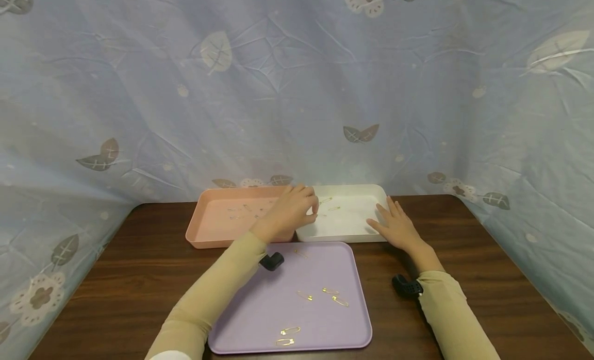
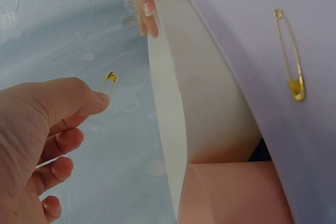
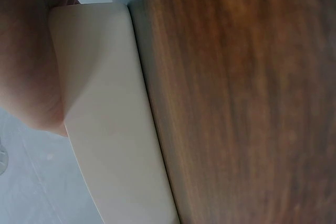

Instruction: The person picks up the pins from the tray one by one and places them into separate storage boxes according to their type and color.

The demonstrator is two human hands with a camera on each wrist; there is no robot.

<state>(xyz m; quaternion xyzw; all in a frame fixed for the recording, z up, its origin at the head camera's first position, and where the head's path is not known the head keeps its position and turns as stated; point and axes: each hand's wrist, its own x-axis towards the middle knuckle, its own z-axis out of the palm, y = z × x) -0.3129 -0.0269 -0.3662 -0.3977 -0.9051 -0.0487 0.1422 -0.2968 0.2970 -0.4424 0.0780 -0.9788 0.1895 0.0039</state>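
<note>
Between thumb and forefinger, my left hand (image 1: 287,211) pinches a gold safety pin (image 2: 112,77), held up in the left wrist view. In the head view that hand is over the place where the pink tray (image 1: 209,223) meets the white tray (image 1: 355,218). Several safety pins lie in the white tray, and silver-looking ones lie in the pink tray. With fingers spread, my right hand (image 1: 398,228) lies at the white tray's right rim. Nearer me, a purple tray (image 1: 260,313) holds several gold safety pins, one of them (image 1: 340,301) toward its right side.
All three trays stand on a dark wooden table (image 1: 120,277). Behind and at both sides hangs a pale blue patterned cloth (image 1: 287,92). Black wrist straps (image 1: 407,287) are on both forearms.
</note>
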